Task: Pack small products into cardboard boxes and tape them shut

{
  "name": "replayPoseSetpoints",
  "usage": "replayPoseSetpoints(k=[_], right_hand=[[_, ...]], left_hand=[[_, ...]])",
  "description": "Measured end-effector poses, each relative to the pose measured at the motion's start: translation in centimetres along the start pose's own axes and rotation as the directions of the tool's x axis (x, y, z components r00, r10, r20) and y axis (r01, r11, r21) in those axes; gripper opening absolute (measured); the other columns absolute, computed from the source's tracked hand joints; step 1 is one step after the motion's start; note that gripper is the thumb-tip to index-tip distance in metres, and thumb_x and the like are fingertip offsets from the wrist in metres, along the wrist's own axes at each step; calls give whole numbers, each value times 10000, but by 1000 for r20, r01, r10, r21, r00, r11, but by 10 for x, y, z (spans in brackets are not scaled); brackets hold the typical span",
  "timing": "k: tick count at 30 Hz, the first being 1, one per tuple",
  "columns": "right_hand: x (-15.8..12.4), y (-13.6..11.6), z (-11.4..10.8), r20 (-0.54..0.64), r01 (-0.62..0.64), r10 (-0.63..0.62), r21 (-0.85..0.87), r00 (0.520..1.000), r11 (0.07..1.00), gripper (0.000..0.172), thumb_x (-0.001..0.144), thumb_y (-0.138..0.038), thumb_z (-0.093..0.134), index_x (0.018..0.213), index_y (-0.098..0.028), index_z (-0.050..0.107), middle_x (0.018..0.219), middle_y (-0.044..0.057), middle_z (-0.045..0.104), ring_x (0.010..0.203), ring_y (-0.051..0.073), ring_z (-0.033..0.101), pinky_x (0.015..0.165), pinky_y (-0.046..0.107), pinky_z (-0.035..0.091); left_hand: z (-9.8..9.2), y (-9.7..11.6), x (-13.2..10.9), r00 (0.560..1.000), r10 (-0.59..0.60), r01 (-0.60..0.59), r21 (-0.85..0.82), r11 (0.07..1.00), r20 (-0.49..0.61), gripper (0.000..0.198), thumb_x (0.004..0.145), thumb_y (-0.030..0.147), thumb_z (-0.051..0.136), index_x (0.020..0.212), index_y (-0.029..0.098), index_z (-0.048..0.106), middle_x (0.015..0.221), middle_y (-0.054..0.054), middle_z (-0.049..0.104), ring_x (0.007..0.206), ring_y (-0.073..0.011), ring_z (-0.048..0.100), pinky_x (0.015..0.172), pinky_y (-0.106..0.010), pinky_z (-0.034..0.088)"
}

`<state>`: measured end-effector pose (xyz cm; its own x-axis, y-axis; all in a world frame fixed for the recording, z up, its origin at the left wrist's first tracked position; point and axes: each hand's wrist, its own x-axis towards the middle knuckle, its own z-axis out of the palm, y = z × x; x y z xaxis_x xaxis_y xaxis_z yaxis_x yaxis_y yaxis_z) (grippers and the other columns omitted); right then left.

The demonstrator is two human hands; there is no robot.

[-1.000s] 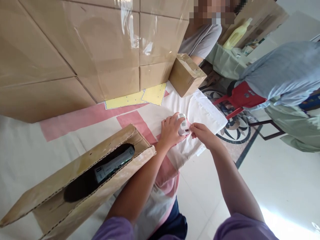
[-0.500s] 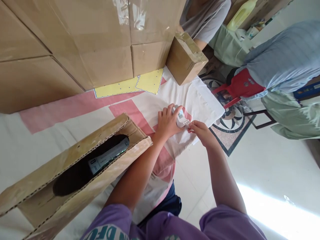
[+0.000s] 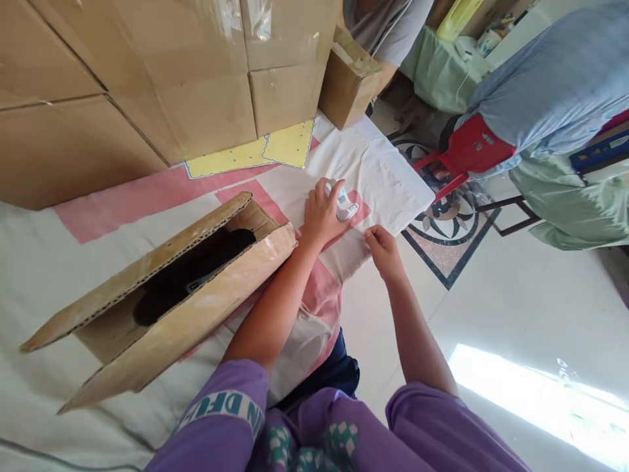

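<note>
My left hand (image 3: 322, 213) is wrapped round a small white plastic object (image 3: 346, 208) with a dark slot-like mark at its near end. It rests on or just above the cloth-covered table (image 3: 388, 167); its exact kind is hard to tell. To the right, at the cloth's edge, my right hand (image 3: 383, 249) is closed in a pinch, apart from the white object. Whatever its fingertips hold, if anything, is too small to make out. By my left forearm lies an open cardboard box (image 3: 221, 314), and part of a grey-white packet (image 3: 199, 283) shows in its dark inside.
Large stacked cartons (image 3: 196, 85) stand at the back left, with yellow paper sheets (image 3: 289, 145) before them. A small carton (image 3: 346, 85) sits near another person's arm (image 3: 388, 69). Beyond the table's right edge, a person in a blue shirt (image 3: 550, 78) sits on a red chair (image 3: 479, 147).
My right hand has drawn back from the white object's end, leaving a gap. My left hand keeps its hold. The camera view has shifted, and less of the packet in the box shows.
</note>
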<state>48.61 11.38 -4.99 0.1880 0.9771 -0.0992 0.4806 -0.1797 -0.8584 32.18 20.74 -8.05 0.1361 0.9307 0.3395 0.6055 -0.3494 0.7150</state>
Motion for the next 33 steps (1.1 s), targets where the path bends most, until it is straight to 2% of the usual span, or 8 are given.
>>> replayPoseSetpoints(k=[4,8,12,18,22,26,29,33], right_hand=[[-31,-27,-5,-103,121,-119,11,987,993,278,958,-500,521,857,-242,520,796,4,513,767,177,478,742,312,399],[-65,-59,-5,-115,275,-279,-50,953,960,287,985,-507,521,870,-244,537,845,19,592,829,198,544,833,348,429],[-90,-81,6,-24,473,-477,-89,879,877,336,1043,-525,462,876,-259,580,881,41,626,899,231,568,878,395,428],[-113,-95,28,115,655,-649,-15,752,756,466,1091,-545,325,1091,-272,703,1030,80,700,1013,254,627,963,435,461],[-96,-111,47,102,766,-762,-166,640,621,579,1078,-592,307,1566,-312,445,1492,96,581,1409,306,486,1218,556,312],[-54,-146,87,250,857,-830,-288,498,427,582,1082,-563,338,1612,-331,392,1673,47,411,1591,340,225,1272,611,189],[-34,-170,118,349,862,-797,-320,493,393,534,1093,-518,341,1570,-315,466,1671,57,420,1549,344,312,1245,608,260],[-35,-179,134,366,823,-741,-330,563,463,457,1077,-485,392,1442,-295,592,1592,86,508,1438,344,454,1141,591,424]], left_hand=[[-20,19,-13,1000,0,-10,-403,915,-25,529,930,352,674,1408,178,527,1415,-161,517,1197,-223,589,1000,-329,494],[-59,60,-65,999,-15,44,-665,746,49,286,970,404,639,1155,189,670,1005,-42,653,773,-128,564,723,-245,480],[-94,81,-121,997,-58,7,-665,746,-55,216,933,375,707,1051,196,728,920,-33,681,722,-123,535,635,-234,430],[-134,81,-164,928,-90,-111,-497,861,-363,114,955,255,667,874,191,714,812,-25,710,717,-131,594,668,-259,462],[-169,90,-196,819,-54,-215,-392,894,-572,122,974,257,677,883,194,726,776,-8,669,666,-108,539,634,-243,441],[-206,91,-222,754,-175,-135,-410,902,-633,165,950,325,718,851,196,751,698,13,611,625,-97,493,581,-226,405],[-242,77,-229,732,-356,7,-516,856,-581,196,898,389,755,853,198,768,731,-3,660,636,-108,532,564,-225,412],[-303,56,-226,800,-389,138,-490,861,-457,131,809,351,817,803,224,787,742,-10,683,648,-129,547,586,-251,445]])
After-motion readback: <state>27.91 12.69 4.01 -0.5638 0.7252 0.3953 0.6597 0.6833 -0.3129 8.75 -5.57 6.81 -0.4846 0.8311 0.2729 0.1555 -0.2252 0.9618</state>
